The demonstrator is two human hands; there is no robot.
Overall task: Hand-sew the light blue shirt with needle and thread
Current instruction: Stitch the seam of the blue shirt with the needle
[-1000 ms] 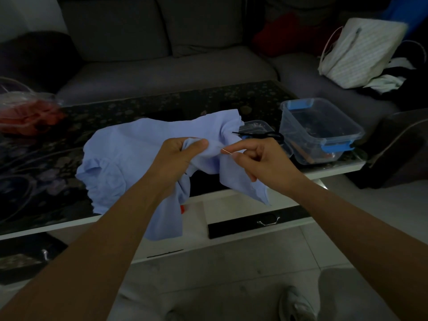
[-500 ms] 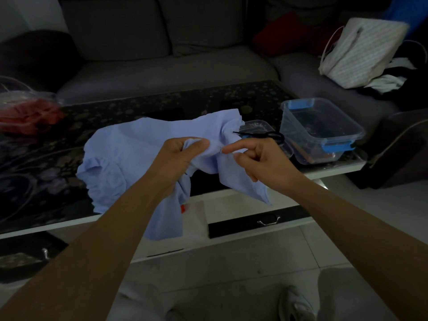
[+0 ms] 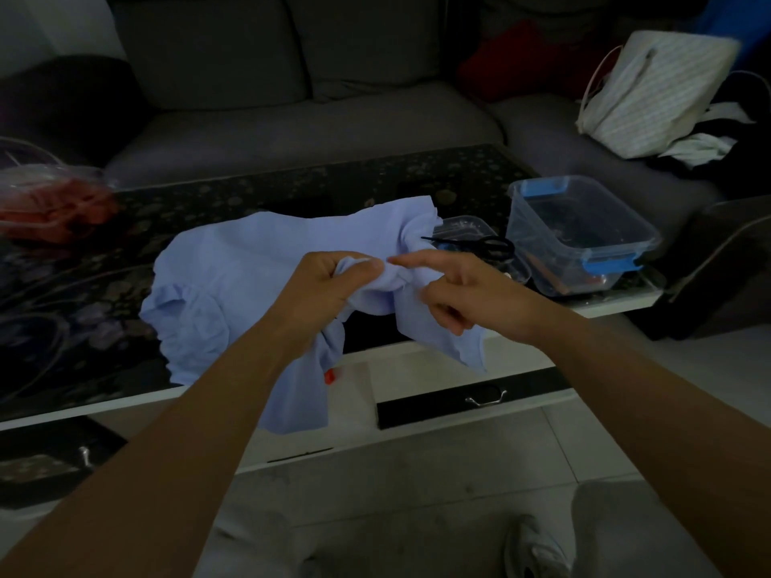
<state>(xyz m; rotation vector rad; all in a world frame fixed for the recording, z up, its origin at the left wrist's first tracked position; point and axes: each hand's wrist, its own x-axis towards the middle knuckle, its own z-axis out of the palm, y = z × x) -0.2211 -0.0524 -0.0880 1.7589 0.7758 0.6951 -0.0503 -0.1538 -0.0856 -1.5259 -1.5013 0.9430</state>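
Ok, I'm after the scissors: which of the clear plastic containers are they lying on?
The small container right beside the shirt; black scissors lie across it. The blue-clipped tub and the red-filled tub carry none.

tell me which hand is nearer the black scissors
Right. The right hand sits just in front of the scissors; the left hand grips the shirt farther to their left.
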